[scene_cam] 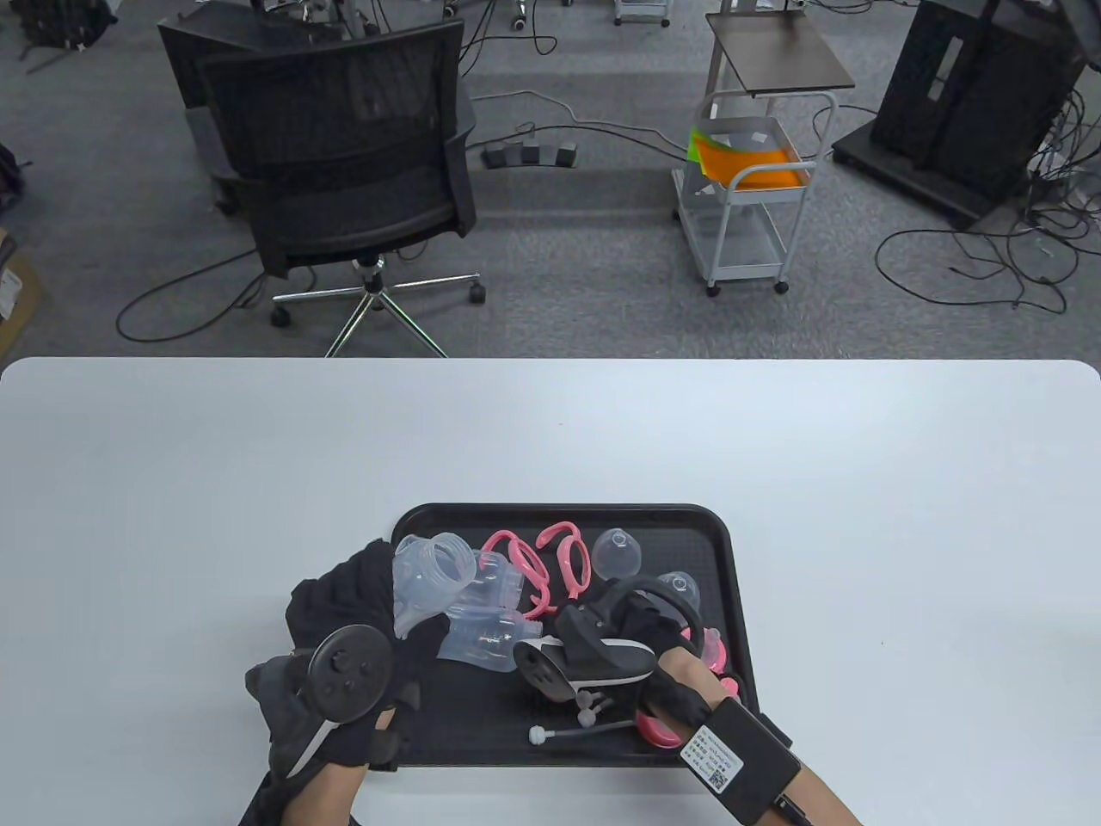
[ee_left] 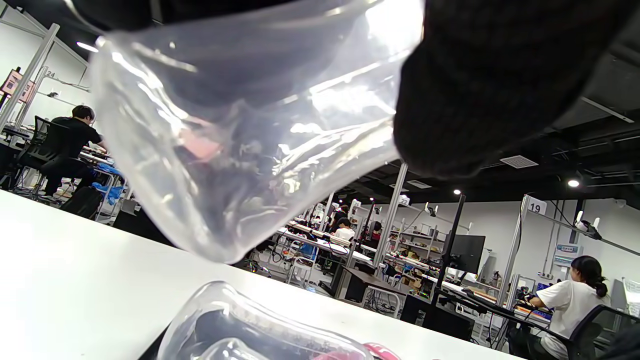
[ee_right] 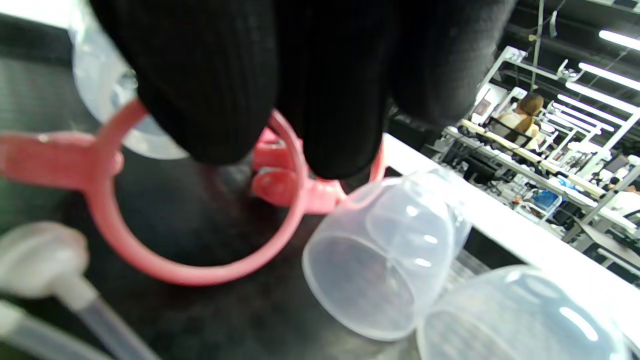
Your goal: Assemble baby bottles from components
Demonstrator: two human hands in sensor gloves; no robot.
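Observation:
A black tray (scene_cam: 735, 568) holds loose baby-bottle parts. My left hand (scene_cam: 348, 594) grips a clear bottle body (scene_cam: 427, 575) at the tray's left end, tilted with its open mouth up. In the left wrist view my gloved fingers (ee_left: 480, 90) wrap that bottle (ee_left: 225, 150), and a second clear bottle (ee_left: 250, 325) lies below it. My right hand (scene_cam: 664, 641) reaches down into the tray's right half, its fingers hidden under the tracker. In the right wrist view its fingertips (ee_right: 210, 75) touch a pink handle ring (ee_right: 200, 277) lying flat on the tray; the thumb is out of sight.
Two more pink handle rings (scene_cam: 516, 559) lie in the tray's middle, with clear caps (scene_cam: 618, 551) (ee_right: 385, 250) to their right. Pink collars (scene_cam: 716, 654) sit by my right wrist. A straw with white tips (scene_cam: 572, 733) lies along the tray's front. Bare white table (scene_cam: 903, 516) surrounds the tray.

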